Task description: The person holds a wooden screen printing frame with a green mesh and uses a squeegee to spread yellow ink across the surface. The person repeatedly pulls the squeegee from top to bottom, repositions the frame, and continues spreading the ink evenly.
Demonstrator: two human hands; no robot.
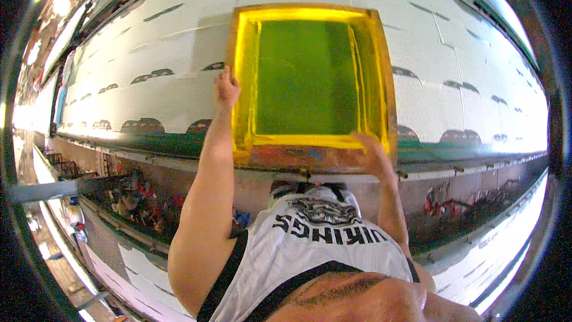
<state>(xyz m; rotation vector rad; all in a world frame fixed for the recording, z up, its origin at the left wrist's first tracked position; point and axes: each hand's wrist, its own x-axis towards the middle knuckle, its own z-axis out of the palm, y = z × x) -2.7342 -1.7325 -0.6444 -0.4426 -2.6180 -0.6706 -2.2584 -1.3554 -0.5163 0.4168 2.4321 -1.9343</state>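
Note:
A screen-printing frame (pixel 310 77) lies in front of me over the long table, its green mesh edged with yellow strips inside a worn wooden border. My left hand (pixel 226 90) is at the frame's left side, its fingers partly curled at the outer edge with one pointing away from me. At the near right corner, my right hand (pixel 372 154) reaches over the border, its fingers bent onto the yellow edge and slightly blurred. Whatever the frame covers on the sheet below is hidden.
Pale material (pixel 173 42) with rows of dark printed shapes covers the long table on both sides of the frame. A rail (pixel 435 172) runs along the near edge. Behind me another pale table (pixel 482 250) stands across a narrow aisle. Under the tables lie reddish scraps (pixel 140 200).

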